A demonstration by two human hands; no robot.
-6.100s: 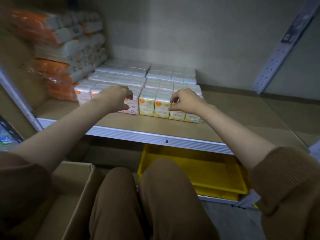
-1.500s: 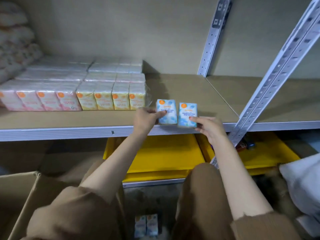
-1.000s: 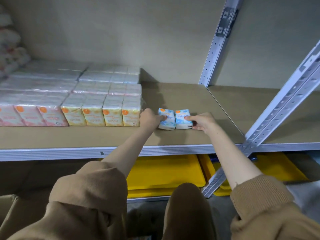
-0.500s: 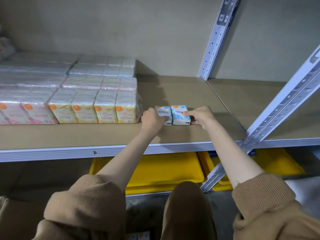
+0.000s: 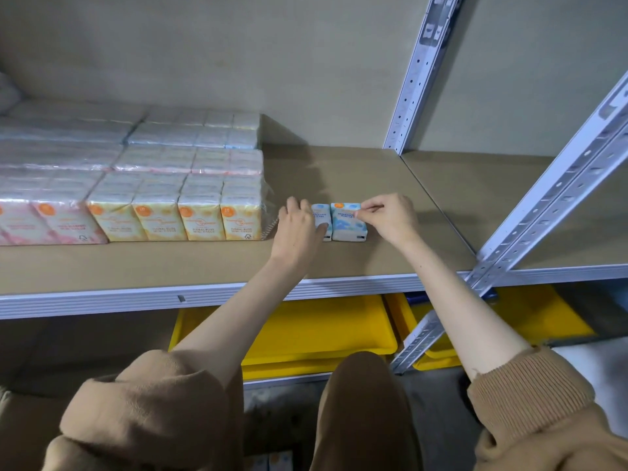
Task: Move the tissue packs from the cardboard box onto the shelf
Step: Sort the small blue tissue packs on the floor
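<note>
Two blue tissue packs stand side by side on the shelf board (image 5: 204, 260), touching each other: the left blue pack (image 5: 322, 219) and the right blue pack (image 5: 348, 223). They sit a little right of the big block of wrapped packs and back from the front edge.

The left hand (image 5: 299, 229) curls around the left side of the left blue pack, its thumb pressed on the front face, so it covers much of that pack. The right hand (image 5: 390, 217) pinches the upper right corner of the right blue pack between thumb and fingertips, the other fingers folded in.

Just left of the left hand, with a narrow gap, stands the row of yellow packs (image 5: 176, 220) in clear wrap, its loose film sticking out toward the hand. Further left are pink packs (image 5: 51, 226), and behind both rows lie more wrapped packs (image 5: 190, 137) reaching to the back wall.

To the right, the board is bare up to a perforated metal upright (image 5: 557, 195) that crosses diagonally in front. A second upright (image 5: 418, 73) stands at the back.

Below the shelf lie yellow trays (image 5: 323, 331). Brown sleeves and a knee fill the bottom of the view, and a few more small packs (image 5: 272, 462) show on the floor at the lower edge.
</note>
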